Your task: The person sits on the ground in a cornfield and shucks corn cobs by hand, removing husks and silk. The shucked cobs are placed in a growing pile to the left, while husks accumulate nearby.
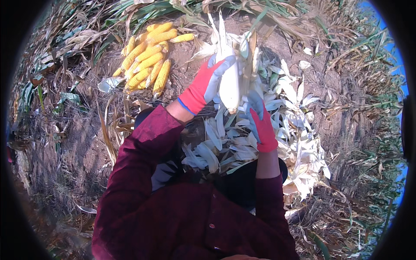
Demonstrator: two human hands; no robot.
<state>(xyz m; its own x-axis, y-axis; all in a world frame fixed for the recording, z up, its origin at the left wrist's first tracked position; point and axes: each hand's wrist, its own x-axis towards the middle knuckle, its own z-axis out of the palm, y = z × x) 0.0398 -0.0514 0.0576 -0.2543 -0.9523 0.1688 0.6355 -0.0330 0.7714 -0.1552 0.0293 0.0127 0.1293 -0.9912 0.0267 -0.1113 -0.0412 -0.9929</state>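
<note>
My left hand (213, 78), in a red and grey work glove, grips an ear of corn (230, 83) wrapped in pale inner husk. The ear's husk tip points away from me and its stalk end towards me. Close to the lower right of that end is my right hand (258, 117), gloved alike, with its fingers bent near some husk; whether it grips a piece is unclear. A pile of husked yellow corn cobs (148, 60) lies on the soil to the upper left. Loose pale husks (242, 149) are heaped beneath and around my right hand.
Cut corn stalks and dry leaves (78, 42) border the soil at the upper left and along the top. More husks (300, 156) spread to the right of my right arm. A single husk piece (110, 84) lies left of the cobs. Dry stubble covers the ground at both sides.
</note>
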